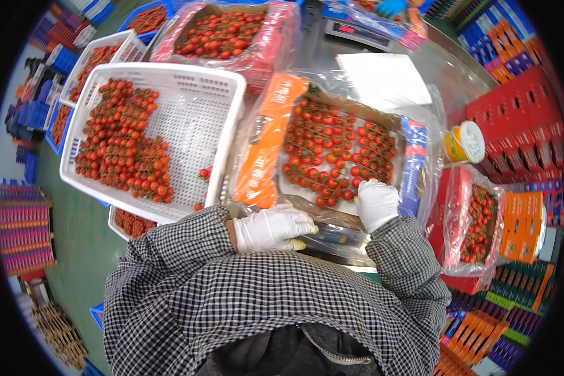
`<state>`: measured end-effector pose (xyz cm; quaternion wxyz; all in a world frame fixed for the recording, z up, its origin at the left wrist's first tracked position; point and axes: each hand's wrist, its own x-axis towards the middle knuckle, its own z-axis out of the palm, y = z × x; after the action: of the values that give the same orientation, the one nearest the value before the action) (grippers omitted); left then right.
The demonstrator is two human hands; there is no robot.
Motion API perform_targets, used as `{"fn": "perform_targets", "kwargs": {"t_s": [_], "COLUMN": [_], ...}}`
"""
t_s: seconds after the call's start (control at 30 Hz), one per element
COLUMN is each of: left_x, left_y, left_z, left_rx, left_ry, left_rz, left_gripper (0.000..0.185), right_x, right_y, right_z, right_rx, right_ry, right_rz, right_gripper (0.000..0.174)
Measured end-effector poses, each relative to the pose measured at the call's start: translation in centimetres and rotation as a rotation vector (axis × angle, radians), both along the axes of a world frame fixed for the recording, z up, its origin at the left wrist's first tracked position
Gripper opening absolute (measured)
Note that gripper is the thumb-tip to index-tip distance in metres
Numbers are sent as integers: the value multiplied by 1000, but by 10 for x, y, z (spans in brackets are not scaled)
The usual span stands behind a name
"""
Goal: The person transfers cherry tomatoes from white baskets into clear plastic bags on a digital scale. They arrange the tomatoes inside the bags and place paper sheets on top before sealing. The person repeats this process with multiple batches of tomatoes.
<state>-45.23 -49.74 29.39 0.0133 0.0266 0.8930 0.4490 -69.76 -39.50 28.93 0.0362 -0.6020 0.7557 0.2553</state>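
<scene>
A cardboard carton with orange and blue sides lies before me, lined with clear plastic film. Cherry tomatoes on the vine cover much of its white base, with a few gaps between the bunches. My left hand, in a white glove, rests over the film at the near left corner, fingers stretched and thumb apart. Also gloved in white, my right hand is curled at the near right corner, beside the tomatoes. Its fingertips are partly hidden, so whether it pinches a stem or tomato is unclear.
A white perforated crate at the left holds vine tomatoes heaped on one side. Behind stand a pink-lined tomato box, a digital scale and white sheets. A tub and red tomato box flank the right. Another person's blue-gloved hand shows beyond.
</scene>
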Motion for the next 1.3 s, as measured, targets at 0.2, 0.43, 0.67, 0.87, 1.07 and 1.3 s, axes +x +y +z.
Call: {"fn": "perform_targets", "kwargs": {"t_s": [0.2,0.43,0.67,0.87,1.07,1.3], "left_x": [78,232,288,288,204,-3], "left_y": [-38,-163,-268,-306,-280,-158], "left_z": [26,-18,-95,-111,-46,5], "left_rx": [158,-459,-365,-136,1036,1727], "left_ry": [133,-265,-764,-467,99,82], "left_rz": [250,848,632,529,886,470], "left_gripper": [35,33,52,48,49,41], "right_x": [57,64,75,53,17,27], "right_y": [-55,-87,-82,-48,6,18], "right_z": [-12,-52,-33,21,76,75], "right_rx": [-415,-394,-368,-534,-856,-959], "right_ry": [-393,-475,-427,-476,-653,-1579], "right_rz": [508,625,421,178,-280,-579], "right_gripper": [46,32,44,38,27,35]}}
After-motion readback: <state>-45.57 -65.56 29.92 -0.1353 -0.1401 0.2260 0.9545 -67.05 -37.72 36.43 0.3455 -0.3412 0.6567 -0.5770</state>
